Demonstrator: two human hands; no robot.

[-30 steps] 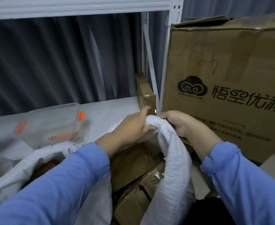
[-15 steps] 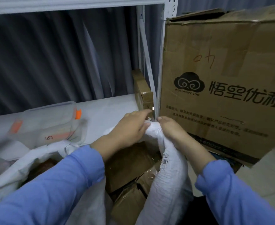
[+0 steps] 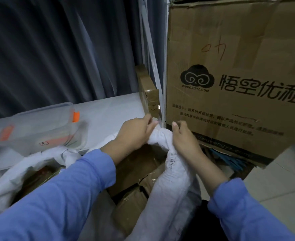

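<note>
A white woven sack [image 3: 171, 181] stands open in front of me, with brown taped parcels [image 3: 138, 164] showing inside it. Its rolled rim bunches up at the far edge. My left hand [image 3: 134, 133] grips that bunched rim from the left, fingers curled over it. My right hand [image 3: 185, 138] grips the same rim from the right, thumb raised. The two hands sit close together, just in front of a white shelf post [image 3: 163, 84]. Both forearms wear blue sleeves.
A big printed cardboard box [image 3: 239, 70] stands at the right, tilted over blue items on the tiled floor. A clear plastic lidded container [image 3: 39, 126] with orange clips lies on the white shelf [image 3: 108, 110]. A small brown box [image 3: 147, 89] leans by the post. Dark curtain behind.
My hands have drawn closer together on the sack's rim, bunching it tighter. The view has dropped slightly and shifted left.
</note>
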